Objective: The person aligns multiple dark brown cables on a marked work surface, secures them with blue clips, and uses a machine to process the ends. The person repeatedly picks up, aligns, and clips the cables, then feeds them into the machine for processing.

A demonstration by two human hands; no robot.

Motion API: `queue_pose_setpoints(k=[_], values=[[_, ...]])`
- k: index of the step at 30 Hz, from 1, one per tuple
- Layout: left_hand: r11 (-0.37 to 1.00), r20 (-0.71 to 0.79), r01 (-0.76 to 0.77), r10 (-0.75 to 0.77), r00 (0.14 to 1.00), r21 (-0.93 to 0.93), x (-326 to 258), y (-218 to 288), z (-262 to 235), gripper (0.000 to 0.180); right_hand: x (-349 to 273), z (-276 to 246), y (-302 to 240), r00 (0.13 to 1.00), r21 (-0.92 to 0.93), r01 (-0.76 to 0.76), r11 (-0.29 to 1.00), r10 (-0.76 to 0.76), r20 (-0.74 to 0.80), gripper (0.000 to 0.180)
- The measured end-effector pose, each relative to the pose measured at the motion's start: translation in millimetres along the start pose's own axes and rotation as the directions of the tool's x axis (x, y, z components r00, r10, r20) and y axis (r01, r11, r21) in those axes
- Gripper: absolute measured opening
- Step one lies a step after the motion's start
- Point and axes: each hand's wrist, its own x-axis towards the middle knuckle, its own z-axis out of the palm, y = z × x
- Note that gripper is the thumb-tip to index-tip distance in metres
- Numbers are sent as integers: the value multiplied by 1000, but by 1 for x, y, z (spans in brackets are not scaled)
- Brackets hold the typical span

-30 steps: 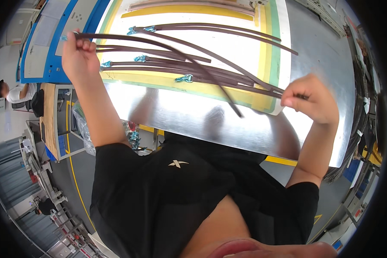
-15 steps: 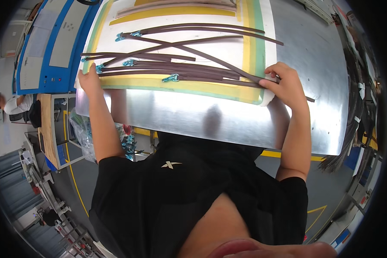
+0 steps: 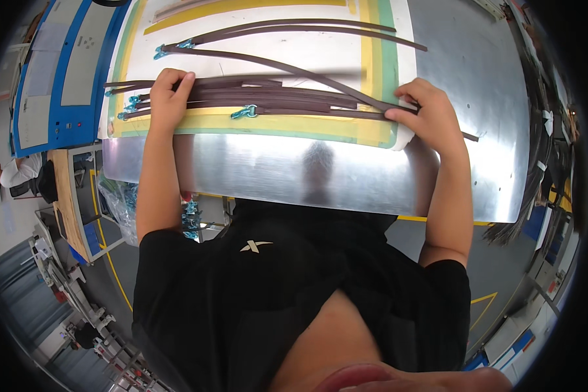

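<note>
**Both hands pinning a bundle of long dark straps on the mat**

Nearest the camera is the person's black shirt [image 3: 261, 287], then the bare shiny edge of the metal table [image 3: 294, 176]. Just beyond it lies a white mat with yellow and green borders [image 3: 372, 134], and on that mat rest the straps.

The left hand [image 3: 170, 98] lies curled over the left end of the bundle of dark brown straps [image 3: 274, 101], fingers folded down onto it, close to the teal metal clips [image 3: 132, 104] at the strap ends. The right hand [image 3: 431, 114] presses fingertips down on the right end of the same bundle at the mat's corner. Whether either hand actually pinches a strap or only holds it flat cannot be told from here.

The straps look thin, narrow and limp: they bow and cross one another rather than lying straight, so a single one should weigh little and sag if lifted from one point. A hold near both ends, as the hands sit now, seems the surest way to keep the bundle aligned; the clip ends are the stiffest, least slippery spots.

Farther off, two more loose straps [image 3: 307, 27] curve across the mat, and a blue panel [image 3: 65, 72] stands beyond the table's left end.
</note>
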Motion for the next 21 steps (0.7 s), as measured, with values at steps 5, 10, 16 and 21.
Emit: queue_pose_setpoints(k=[5,10,16,21], values=[[994,52,-47,52,997,-102,-1,9,0,17,7,10,-2,1000,-71,15,997,-13,28,16],[980,253,-196,181,950,35,-2,36,2,20,18,15,-3,994,-75,-76,994,69,-81,14],[918,351,-389,341,872,74,-22,67,31,39,16,-1,51,945,-198,-207,958,144,-294,18],[930,476,-330,365,800,-160,-18,105,38,51,-5,-23,29,927,-127,-239,963,187,-326,27]])
